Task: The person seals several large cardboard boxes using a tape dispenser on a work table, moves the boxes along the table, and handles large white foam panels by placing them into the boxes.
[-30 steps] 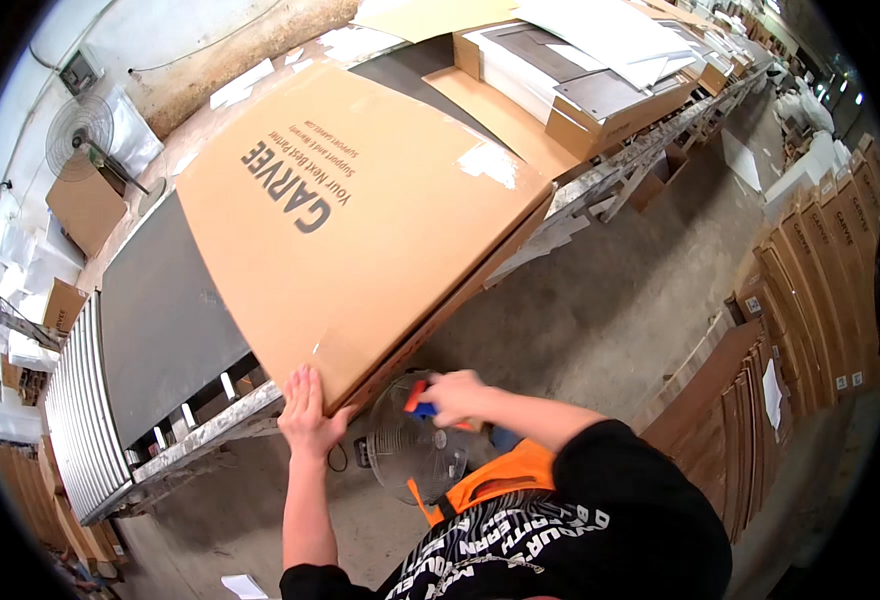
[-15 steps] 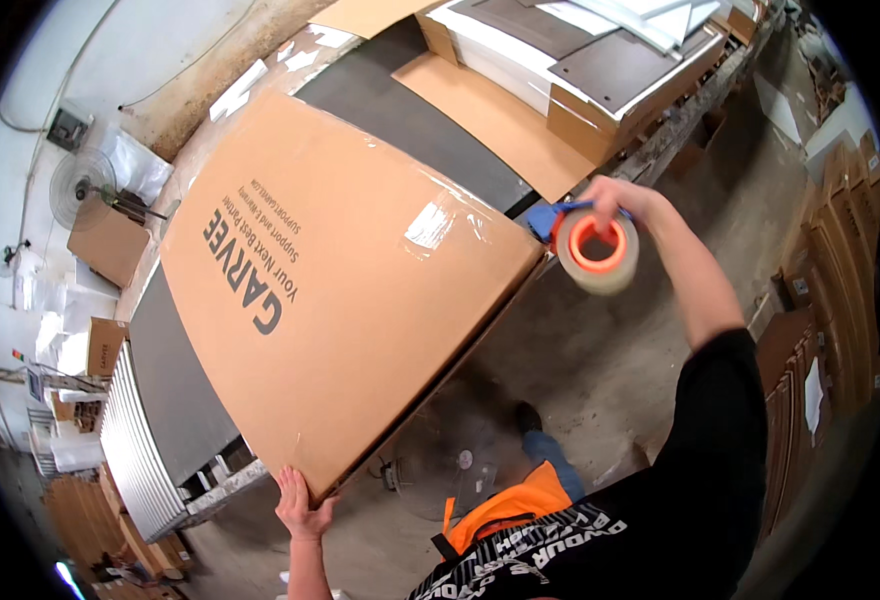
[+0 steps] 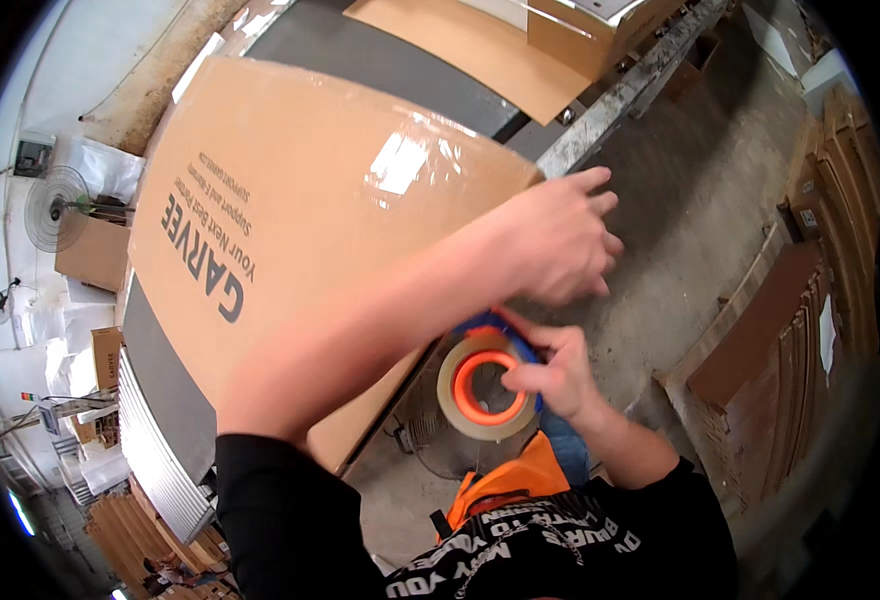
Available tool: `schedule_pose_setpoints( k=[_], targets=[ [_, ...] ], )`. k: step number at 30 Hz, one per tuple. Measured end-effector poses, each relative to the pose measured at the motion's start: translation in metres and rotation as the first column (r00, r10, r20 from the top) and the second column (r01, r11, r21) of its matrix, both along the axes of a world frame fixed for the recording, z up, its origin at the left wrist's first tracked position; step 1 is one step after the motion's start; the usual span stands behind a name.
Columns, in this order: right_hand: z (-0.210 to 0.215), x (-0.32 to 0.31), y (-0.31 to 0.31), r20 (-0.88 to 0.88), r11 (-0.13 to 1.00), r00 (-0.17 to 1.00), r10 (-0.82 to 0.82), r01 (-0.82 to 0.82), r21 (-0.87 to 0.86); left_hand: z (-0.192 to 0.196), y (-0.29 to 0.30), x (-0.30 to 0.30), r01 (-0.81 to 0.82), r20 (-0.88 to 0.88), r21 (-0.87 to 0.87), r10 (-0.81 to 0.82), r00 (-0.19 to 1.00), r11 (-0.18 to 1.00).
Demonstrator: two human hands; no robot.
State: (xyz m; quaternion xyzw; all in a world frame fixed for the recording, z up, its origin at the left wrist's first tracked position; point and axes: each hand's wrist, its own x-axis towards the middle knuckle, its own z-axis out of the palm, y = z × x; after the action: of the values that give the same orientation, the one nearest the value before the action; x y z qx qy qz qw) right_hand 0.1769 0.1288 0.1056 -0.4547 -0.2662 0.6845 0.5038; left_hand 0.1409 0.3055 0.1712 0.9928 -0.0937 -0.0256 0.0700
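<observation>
A large flat cardboard box (image 3: pixel 300 200) with dark printing lies on the conveyor, clear tape shining near its far right part. My left arm reaches across the box, and my left hand (image 3: pixel 565 235) is at its right corner, fingers spread and holding nothing. Whether the palm touches the corner is hidden. Below it, close to the box's near edge, my right hand (image 3: pixel 560 375) grips a blue tape dispenser (image 3: pixel 528 352). The dispenser carries a wide roll of clear tape (image 3: pixel 450 385) with an orange hub.
An opened carton (image 3: pixel 505 65) with a flap spread out stands farther along the conveyor (image 3: pixel 385 55). Metal rollers (image 3: pixel 165 450) run at the left. Stacked flat cardboard (image 3: pixel 775 370) leans at the right. Behind the box is a fan (image 3: pixel 57 208); another fan (image 3: pixel 430 435) stands below its near edge.
My left hand has left the box's near left corner and swung across to its right corner. My right hand has drawn the tape dispenser down and toward me.
</observation>
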Motion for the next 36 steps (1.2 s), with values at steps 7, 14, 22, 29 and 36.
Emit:
schedule_pose_setpoints(
  k=[7, 14, 22, 29, 36],
  targets=[
    [-0.011, -0.112, -0.065, 0.135, 0.990, 0.983, -0.128, 0.119, 0.076, -0.030, -0.031, -0.104, 0.289, -0.403, 0.496, -0.078, 0.912, 0.819],
    [-0.017, -0.301, -0.198, 0.324, 0.999, 0.945, 0.036, -0.031, -0.019, -0.038, -0.147, -0.296, 0.227, -0.369, 0.498, -0.032, 0.929, 0.837],
    [-0.059, -0.479, -0.288, 0.591, 0.998, 0.804, -0.066, 0.039, 0.057, -0.028, -0.256, -0.449, 0.204, -0.451, 0.286, -0.057, 0.891, 0.936],
    [-0.071, -0.520, -0.184, 0.765, 1.000, 0.644, 0.011, -0.023, 0.005, -0.050, -0.245, -0.473, 0.191, -0.253, 0.288, -0.118, 0.960, 0.938],
    [-0.147, -0.424, -0.315, -0.008, 0.906, 0.918, -0.396, 0.392, 0.156, -0.061, -0.233, -0.503, -0.007, -0.156, 0.186, 0.036, 0.987, 0.983]
  ],
)
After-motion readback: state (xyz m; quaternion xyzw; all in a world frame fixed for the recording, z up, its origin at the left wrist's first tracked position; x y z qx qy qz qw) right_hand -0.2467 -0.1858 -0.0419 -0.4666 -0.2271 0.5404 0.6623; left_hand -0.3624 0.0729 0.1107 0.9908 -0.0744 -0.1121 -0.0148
